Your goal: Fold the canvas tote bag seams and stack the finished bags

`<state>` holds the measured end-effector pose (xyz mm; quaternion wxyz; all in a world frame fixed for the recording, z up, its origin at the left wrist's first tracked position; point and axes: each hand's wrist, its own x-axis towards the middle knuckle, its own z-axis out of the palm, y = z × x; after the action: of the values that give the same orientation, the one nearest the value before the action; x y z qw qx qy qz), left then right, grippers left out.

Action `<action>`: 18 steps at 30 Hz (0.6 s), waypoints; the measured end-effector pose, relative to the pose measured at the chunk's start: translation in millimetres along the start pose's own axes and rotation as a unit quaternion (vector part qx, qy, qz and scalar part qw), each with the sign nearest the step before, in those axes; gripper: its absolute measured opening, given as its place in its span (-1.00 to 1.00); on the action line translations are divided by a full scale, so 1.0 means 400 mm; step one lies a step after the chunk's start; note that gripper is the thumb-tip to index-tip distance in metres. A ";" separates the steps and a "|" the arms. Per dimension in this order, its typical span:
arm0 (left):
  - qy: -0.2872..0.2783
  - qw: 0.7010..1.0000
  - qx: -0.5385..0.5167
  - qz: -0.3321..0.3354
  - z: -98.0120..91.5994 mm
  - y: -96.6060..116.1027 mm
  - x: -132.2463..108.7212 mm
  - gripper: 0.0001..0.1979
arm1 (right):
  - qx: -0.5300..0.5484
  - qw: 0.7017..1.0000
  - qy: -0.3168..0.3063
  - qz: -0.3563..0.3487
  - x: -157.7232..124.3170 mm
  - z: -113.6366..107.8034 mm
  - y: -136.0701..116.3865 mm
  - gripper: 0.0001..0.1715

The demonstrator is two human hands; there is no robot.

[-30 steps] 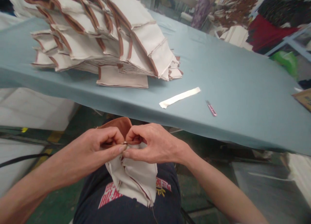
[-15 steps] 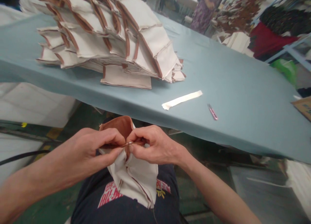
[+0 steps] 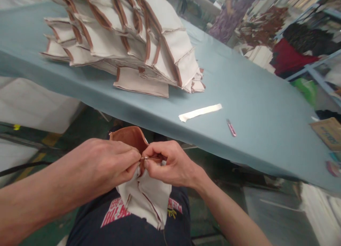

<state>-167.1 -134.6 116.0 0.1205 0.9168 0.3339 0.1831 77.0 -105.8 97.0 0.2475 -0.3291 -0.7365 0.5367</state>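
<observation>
A cream fabric piece with brown trim (image 3: 149, 199) hangs over my lap, below the table edge. My left hand (image 3: 106, 166) and my right hand (image 3: 167, 164) meet at its top, both closed in a pinch on the brown edge, fingertips touching. A small metal bit shows between the fingertips; I cannot make out what it is. A brown rounded flap (image 3: 129, 135) sticks up behind my left fingers.
A blue-grey table (image 3: 253, 96) runs across in front. A tall stack of similar cream and brown pieces (image 3: 125, 39) sits at its left. A cream strip (image 3: 199, 112) and a small pink cutter (image 3: 231, 127) lie near the front edge. A cardboard box (image 3: 327, 132) is at right.
Both hands stay pinched on the fabric's top edge and have closed tighter together. The view has tilted and shifted slightly.
</observation>
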 end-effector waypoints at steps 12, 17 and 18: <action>0.065 0.997 0.008 0.032 0.052 -0.009 0.024 -0.60 | -0.053 0.998 0.031 0.028 -0.034 0.024 0.010 -0.90; 0.026 0.955 -0.254 -0.150 0.077 0.000 0.018 -0.78 | -0.071 0.997 0.035 -0.021 -0.060 0.028 0.012 -0.93; 0.012 0.926 -0.325 -0.193 0.081 0.007 0.015 -0.80 | -0.066 0.997 0.034 -0.033 -0.063 0.026 0.010 -0.92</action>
<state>-147.7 -135.9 89.2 0.4411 0.7428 0.4282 0.2653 87.0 -130.3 89.6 0.2679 -0.3386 -0.7716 0.4672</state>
